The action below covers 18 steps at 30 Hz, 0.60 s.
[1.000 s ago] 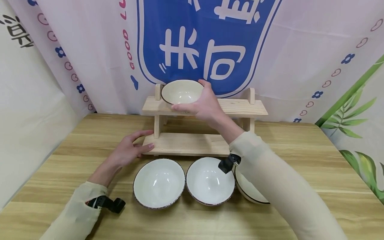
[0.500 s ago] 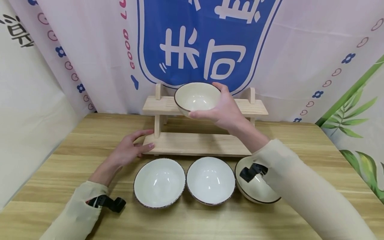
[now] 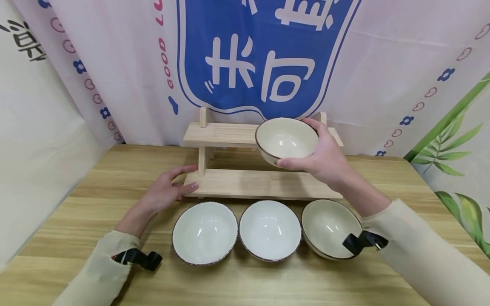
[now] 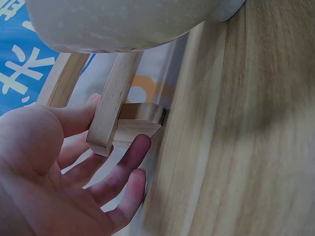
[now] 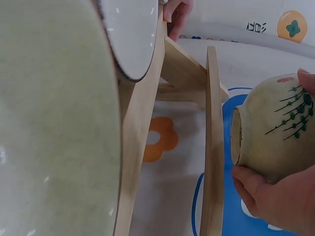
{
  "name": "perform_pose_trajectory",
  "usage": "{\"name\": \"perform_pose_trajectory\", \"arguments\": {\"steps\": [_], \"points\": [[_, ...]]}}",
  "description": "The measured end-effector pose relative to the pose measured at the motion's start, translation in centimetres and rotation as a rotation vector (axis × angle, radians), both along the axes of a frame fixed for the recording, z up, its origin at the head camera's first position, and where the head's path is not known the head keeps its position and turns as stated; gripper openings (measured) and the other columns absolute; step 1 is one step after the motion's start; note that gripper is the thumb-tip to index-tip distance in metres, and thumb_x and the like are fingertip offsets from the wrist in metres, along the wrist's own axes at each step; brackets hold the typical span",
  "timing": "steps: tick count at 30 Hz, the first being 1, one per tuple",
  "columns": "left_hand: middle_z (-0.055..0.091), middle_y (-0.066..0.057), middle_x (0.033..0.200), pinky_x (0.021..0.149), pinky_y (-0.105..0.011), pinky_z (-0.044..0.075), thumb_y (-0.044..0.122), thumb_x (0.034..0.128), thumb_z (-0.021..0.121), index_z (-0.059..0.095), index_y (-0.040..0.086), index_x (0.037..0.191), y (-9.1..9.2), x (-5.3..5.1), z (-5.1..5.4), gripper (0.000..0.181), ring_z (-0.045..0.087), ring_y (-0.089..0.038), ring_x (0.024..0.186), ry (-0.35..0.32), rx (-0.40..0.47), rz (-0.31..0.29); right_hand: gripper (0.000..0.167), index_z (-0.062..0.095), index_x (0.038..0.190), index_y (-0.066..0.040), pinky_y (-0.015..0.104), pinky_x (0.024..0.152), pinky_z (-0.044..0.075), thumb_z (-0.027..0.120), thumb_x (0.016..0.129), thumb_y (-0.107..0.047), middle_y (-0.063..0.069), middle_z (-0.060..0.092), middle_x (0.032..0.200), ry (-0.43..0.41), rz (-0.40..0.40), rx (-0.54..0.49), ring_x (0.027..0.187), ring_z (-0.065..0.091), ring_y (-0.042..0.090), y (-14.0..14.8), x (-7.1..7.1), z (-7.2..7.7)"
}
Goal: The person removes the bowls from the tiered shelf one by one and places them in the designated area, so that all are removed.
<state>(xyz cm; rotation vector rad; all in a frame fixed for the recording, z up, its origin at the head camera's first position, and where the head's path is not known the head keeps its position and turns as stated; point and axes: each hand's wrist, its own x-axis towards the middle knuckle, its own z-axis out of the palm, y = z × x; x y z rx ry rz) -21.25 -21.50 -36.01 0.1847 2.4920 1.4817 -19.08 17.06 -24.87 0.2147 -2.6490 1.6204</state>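
My right hand (image 3: 329, 159) grips a cream bowl (image 3: 287, 138) with a dark rim, thumb at its near side. It is raised in front of the right part of a two-tier wooden shelf (image 3: 245, 183), mouth tilted toward me. In the right wrist view green branches and a red mark decorate the bowl's outside (image 5: 275, 132). My left hand (image 3: 164, 191) holds the left end of the shelf's lower board; the left wrist view has that board (image 4: 115, 98) between thumb and fingers.
Before the shelf, a row of bowls stands on the wooden table (image 3: 237, 284): a white one (image 3: 204, 233) at left, another white one (image 3: 270, 229) in the middle, a cream one (image 3: 325, 225) at right. A printed curtain (image 3: 383, 76) hangs behind.
My right hand has carried the cream bowl from the upper board's left end to the right, lower and nearer me. The left hand has stayed at the shelf.
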Motion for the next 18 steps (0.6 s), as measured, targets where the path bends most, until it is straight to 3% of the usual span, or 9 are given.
{"name": "perform_pose_trajectory", "arguments": {"steps": [7,12,18], "points": [[0.047,-0.022,0.154,0.07,-0.027,0.051,0.027,0.1031,0.072,0.042,0.016,0.163,0.2,0.0,0.0,0.068,0.061,-0.012,0.076,0.0,-0.002,0.003,0.12,0.019,0.168,-0.015,0.011,0.093,0.052,0.097,0.077,-0.02,0.011,0.04,0.161,0.038,-0.022,0.015,0.136,0.052,0.029,4.1,2.0,-1.0],[0.046,-0.023,0.154,0.069,-0.027,0.051,0.027,0.1036,0.071,0.041,0.015,0.164,0.2,-0.1,-0.1,0.069,0.06,-0.011,0.074,0.006,-0.007,-0.001,0.112,0.023,0.167,-0.011,0.007,0.093,0.049,0.094,0.08,-0.013,0.012,0.041,0.158,0.094,-0.047,0.035,0.132,0.05,0.019,7.1,3.4,-1.8],[0.048,-0.023,0.151,0.068,-0.027,0.05,0.027,0.1038,0.071,0.04,0.014,0.164,0.2,-0.1,-0.2,0.069,0.059,-0.011,0.072,0.01,-0.009,0.005,0.111,0.017,0.168,-0.009,0.005,0.09,0.049,0.09,0.084,-0.006,0.015,0.036,0.158,0.086,-0.083,0.065,0.124,0.048,0.008,10.6,4.7,-3.3]]}}
